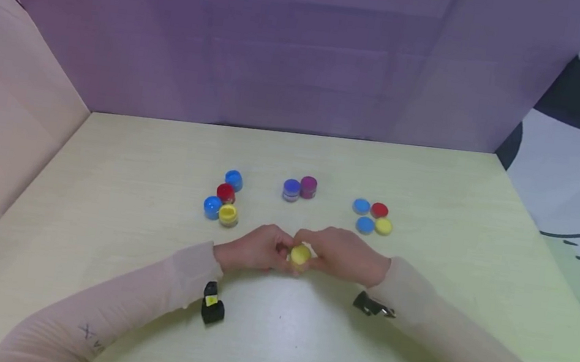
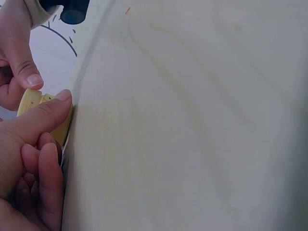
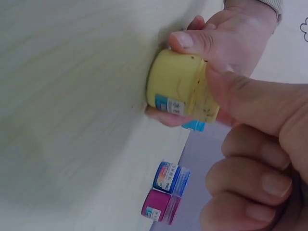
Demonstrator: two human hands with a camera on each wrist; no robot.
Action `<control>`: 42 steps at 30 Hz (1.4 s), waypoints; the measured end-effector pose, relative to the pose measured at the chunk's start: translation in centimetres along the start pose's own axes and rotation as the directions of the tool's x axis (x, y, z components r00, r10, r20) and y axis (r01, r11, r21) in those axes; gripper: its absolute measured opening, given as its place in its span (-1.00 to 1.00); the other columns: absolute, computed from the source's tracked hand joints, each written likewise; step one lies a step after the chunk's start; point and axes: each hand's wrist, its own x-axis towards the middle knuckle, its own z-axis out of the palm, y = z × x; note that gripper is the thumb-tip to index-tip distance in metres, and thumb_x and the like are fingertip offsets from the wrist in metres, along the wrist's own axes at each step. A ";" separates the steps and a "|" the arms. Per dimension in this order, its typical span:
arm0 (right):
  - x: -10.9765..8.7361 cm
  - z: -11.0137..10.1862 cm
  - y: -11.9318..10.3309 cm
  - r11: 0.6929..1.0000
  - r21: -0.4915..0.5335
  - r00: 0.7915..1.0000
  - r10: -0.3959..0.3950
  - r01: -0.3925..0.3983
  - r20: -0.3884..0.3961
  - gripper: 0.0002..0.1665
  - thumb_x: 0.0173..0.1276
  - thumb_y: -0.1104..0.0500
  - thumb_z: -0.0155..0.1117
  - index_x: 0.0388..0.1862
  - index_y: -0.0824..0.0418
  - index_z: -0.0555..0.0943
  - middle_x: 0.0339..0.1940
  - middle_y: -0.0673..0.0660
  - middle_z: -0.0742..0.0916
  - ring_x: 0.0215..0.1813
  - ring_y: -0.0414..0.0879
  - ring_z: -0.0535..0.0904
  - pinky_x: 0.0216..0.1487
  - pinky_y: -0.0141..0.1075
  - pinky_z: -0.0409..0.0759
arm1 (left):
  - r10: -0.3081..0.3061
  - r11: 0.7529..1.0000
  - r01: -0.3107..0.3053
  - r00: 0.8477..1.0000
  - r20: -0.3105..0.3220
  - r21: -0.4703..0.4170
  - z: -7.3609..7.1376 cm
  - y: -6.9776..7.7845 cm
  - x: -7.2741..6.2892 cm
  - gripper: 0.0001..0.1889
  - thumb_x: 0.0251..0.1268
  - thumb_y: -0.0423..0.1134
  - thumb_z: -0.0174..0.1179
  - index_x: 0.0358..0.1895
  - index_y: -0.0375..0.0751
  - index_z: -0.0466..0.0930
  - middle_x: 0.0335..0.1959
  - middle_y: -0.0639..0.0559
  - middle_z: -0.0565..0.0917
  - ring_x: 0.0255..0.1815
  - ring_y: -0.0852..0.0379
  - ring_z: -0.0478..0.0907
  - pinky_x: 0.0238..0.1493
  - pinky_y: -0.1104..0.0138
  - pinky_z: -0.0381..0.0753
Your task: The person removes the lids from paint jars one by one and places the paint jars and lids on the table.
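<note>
Between both hands is a small yellow paint jar (image 1: pixel 300 255), held just above the front middle of the table. Its labelled body (image 3: pixel 171 79) faces left in the right wrist view, tilted on its side there. My left hand (image 1: pixel 260 246) grips the body, thumb on one side and fingers on the other. My right hand (image 1: pixel 346 254) pinches the yellow lid (image 3: pixel 208 103) between thumb and fingers; its other fingers are curled. In the left wrist view the right thumb (image 2: pixel 30 72) presses on the lid's edge. Whether the lid is loose cannot be seen.
Left of centre sit a red jar (image 1: pixel 226 193), a yellow jar (image 1: pixel 228 215) and two blue jars (image 1: pixel 212 207). Further back stand a blue-violet jar (image 1: pixel 291 190) and a magenta jar (image 1: pixel 308 187). At right lie a red lid (image 1: pixel 379 210), a yellow lid (image 1: pixel 384 226) and two blue lids (image 1: pixel 365 225).
</note>
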 end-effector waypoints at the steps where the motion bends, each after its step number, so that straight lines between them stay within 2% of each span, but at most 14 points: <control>1: -0.1 0.0 0.1 1.000 -0.003 1.000 -0.008 0.008 0.003 -0.63 0.23 0.12 0.36 0.02 0.08 0.56 -0.47 -0.08 0.64 -0.50 -0.25 0.42 -0.35 -0.42 0.44 | -0.003 1.000 0.003 1.000 0.000 -0.002 0.0 0.0 0.0 -0.76 0.09 -0.19 0.37 -0.13 -0.04 0.70 -0.71 0.05 0.41 -0.72 0.15 0.35 -0.55 0.43 0.33; 7: -0.4 -0.2 0.3 0.999 -0.019 1.000 -0.026 0.026 0.017 -0.58 0.25 0.23 0.32 0.11 0.05 0.56 -0.15 0.01 0.74 -0.32 -0.21 0.61 -0.09 -0.28 0.57 | -0.016 1.000 0.016 1.000 0.004 -0.019 0.0 0.1 -0.1 -0.75 0.08 -0.19 0.38 -0.12 -0.03 0.70 -0.72 0.05 0.42 -0.72 0.15 0.34 -0.56 0.43 0.32; 11: -0.4 -0.2 0.3 0.999 -0.014 0.999 -0.045 0.045 0.016 -0.56 0.25 0.21 0.33 0.13 0.07 0.55 -0.12 0.01 0.73 -0.27 -0.20 0.64 -0.06 -0.28 0.57 | -0.020 1.000 0.020 1.000 0.006 -0.018 0.0 0.0 0.0 -0.75 0.08 -0.18 0.38 -0.13 -0.03 0.69 -0.70 0.05 0.44 -0.71 0.15 0.35 -0.55 0.43 0.33; 13: -0.3 -0.2 0.2 0.999 -0.017 0.999 -0.041 0.041 0.009 -0.53 0.24 0.15 0.34 0.15 0.08 0.52 -0.27 -0.01 0.74 -0.37 -0.23 0.61 -0.16 -0.34 0.57 | -0.016 1.000 0.016 1.000 0.005 -0.010 0.0 0.0 0.0 -0.76 0.08 -0.17 0.38 -0.14 -0.05 0.69 -0.69 0.05 0.44 -0.70 0.15 0.36 -0.55 0.43 0.34; 15: -0.3 -0.1 0.0 1.000 -0.014 1.000 -0.003 0.003 -0.001 -0.47 0.23 0.05 0.36 0.17 0.12 0.49 -0.49 -0.05 0.67 -0.51 -0.26 0.51 -0.36 -0.41 0.52 | -0.008 1.000 0.008 1.000 0.006 -0.008 0.0 0.0 0.1 -0.75 0.08 -0.17 0.38 -0.13 -0.04 0.69 -0.69 0.05 0.43 -0.70 0.15 0.36 -0.55 0.43 0.33; 18: -0.2 0.2 -0.3 0.997 -0.027 0.997 0.071 -0.072 -0.037 -0.40 0.19 -0.10 0.36 0.10 0.18 0.45 -0.72 -0.08 0.43 -0.68 -0.26 0.29 -0.61 -0.46 0.25 | -0.001 1.000 0.002 1.000 0.011 -0.018 0.0 0.0 0.1 -0.72 0.10 -0.18 0.36 -0.07 -0.02 0.69 -0.70 0.05 0.42 -0.71 0.16 0.33 -0.59 0.43 0.31; 21: -0.2 0.5 -0.7 0.987 -0.026 0.986 0.154 -0.156 -0.065 -0.41 0.15 -0.19 0.36 -0.10 0.21 0.44 -0.73 -0.08 0.34 -0.70 -0.24 0.22 -0.66 -0.44 0.11 | 0.004 1.000 -0.004 1.000 0.015 -0.028 0.0 0.0 0.0 -0.70 0.12 -0.21 0.35 -0.03 0.01 0.68 -0.71 0.06 0.40 -0.73 0.17 0.30 -0.62 0.44 0.27; 24: -0.1 0.8 -1.0 0.975 -0.024 0.974 0.222 -0.223 -0.052 -0.46 0.12 -0.21 0.36 -0.26 0.18 0.43 -0.71 -0.04 0.39 -0.66 -0.21 0.28 -0.64 -0.43 0.14 | 0.015 1.000 -0.015 1.000 0.015 -0.020 -0.1 0.0 0.0 -0.69 0.14 -0.23 0.33 -0.01 -0.02 0.67 -0.72 0.08 0.41 -0.73 0.19 0.30 -0.62 0.44 0.27; 28: 0.0 0.9 -1.3 0.964 -0.017 0.964 0.266 -0.266 -0.025 -0.50 0.13 -0.19 0.37 -0.31 0.16 0.43 -0.67 -0.02 0.45 -0.62 -0.19 0.35 -0.60 -0.43 0.22 | 0.033 0.999 -0.032 0.999 0.022 -0.014 0.0 0.0 0.0 -0.68 0.14 -0.23 0.33 0.01 -0.02 0.66 -0.72 0.07 0.44 -0.72 0.19 0.33 -0.60 0.44 0.30; 30: 0.0 0.9 -1.3 0.967 -0.025 0.967 0.253 -0.254 -0.031 -0.51 0.14 -0.18 0.37 -0.30 0.16 0.43 -0.66 -0.02 0.46 -0.61 -0.19 0.36 -0.59 -0.44 0.24 | 0.039 0.999 -0.039 0.999 0.024 -0.009 -0.1 -0.1 0.1 -0.69 0.15 -0.23 0.33 0.00 0.00 0.67 -0.72 0.07 0.44 -0.72 0.19 0.34 -0.60 0.44 0.31; 37: -0.1 0.9 -0.9 0.989 -0.057 0.990 0.136 -0.139 -0.044 -0.60 0.20 -0.07 0.35 -0.27 0.15 0.40 -0.67 -0.06 0.43 -0.63 -0.21 0.31 -0.58 -0.46 0.25 | 0.039 0.999 -0.039 0.999 0.015 -0.001 0.0 -0.2 0.1 -0.73 0.13 -0.20 0.35 -0.06 0.04 0.69 -0.74 0.05 0.43 -0.74 0.18 0.34 -0.60 0.44 0.29; 42: -0.1 0.7 -0.5 0.996 -0.054 0.997 0.071 -0.073 -0.034 -0.70 0.23 0.04 0.35 -0.19 0.13 0.46 -0.62 -0.09 0.50 -0.59 -0.22 0.36 -0.51 -0.46 0.33 | 0.025 1.000 -0.025 1.000 0.013 -0.006 0.0 -0.1 0.0 -0.76 0.11 -0.21 0.36 -0.11 -0.01 0.70 -0.74 0.06 0.41 -0.73 0.17 0.34 -0.57 0.43 0.30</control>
